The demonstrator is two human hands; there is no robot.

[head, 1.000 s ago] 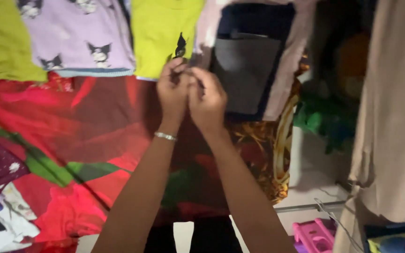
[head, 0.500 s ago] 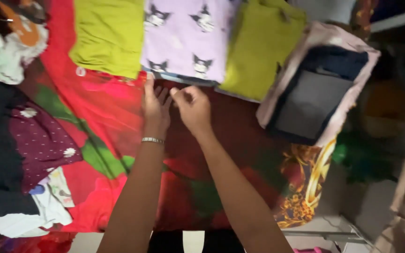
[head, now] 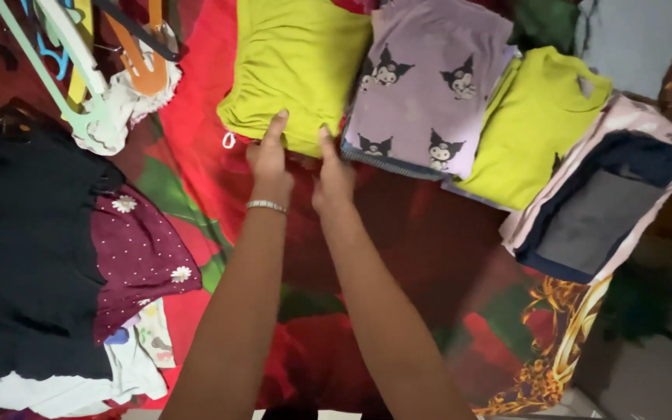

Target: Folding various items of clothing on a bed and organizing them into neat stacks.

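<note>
Both forearms reach far over the red floral bedsheet [head: 429,257]. Left hand [head: 268,159] and right hand [head: 333,175], fingers open, touch the near edge of the folded yellow-green garment [head: 297,62]. Judgement: straightening in hand; the edge needs gripping. Lilac cartoon-print top [head: 429,78] lies right.

Two hands, the left hand [head: 267,159] and the right hand [head: 333,177], lie side by side. Beyond their fingertips run four folded stacks: two lime-green garments [head: 297,66] [head: 534,128], one lilac garment with cartoon faces [head: 429,85], and one pink-edged pile [head: 604,198]. Left of the hands lie one black garment [head: 25,249], one maroon dotted piece [head: 138,253], and perhaps four or five hangers [head: 79,54], overlapping.
</note>
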